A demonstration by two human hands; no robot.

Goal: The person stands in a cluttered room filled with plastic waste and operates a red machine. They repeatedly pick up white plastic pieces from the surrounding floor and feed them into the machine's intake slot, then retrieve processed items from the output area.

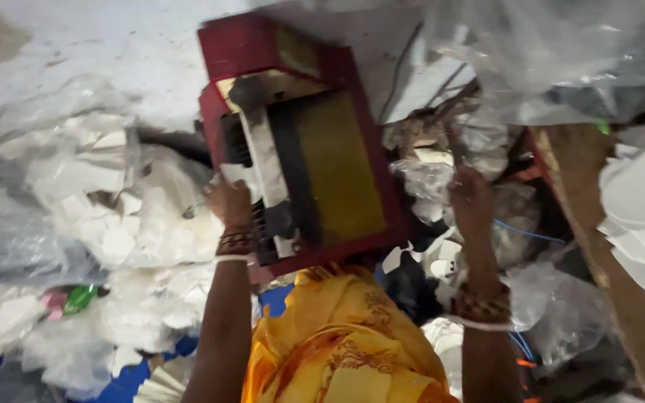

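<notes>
A red-framed machine (371, 160) with a yellowish flat bed and a dark slotted strip stands in front of me. My left hand (228, 201), bangles on the wrist, rests at the machine's left side and pinches a white paper piece (239, 174) against the slot. My right hand (470, 200) reaches up on the machine's right into crumpled clear plastic and white scraps (431, 179), fingers closed on that material. Yellow-orange cloth (337, 336) covers my lap below the machine.
Clear plastic bags of white cut paper pieces (106, 216) pile up on the left. A wooden plank (599, 216) runs down the right, with stacked white sheets (643, 216) beside it. Blue wires (531, 235) and blue cloth (136, 380) lie low.
</notes>
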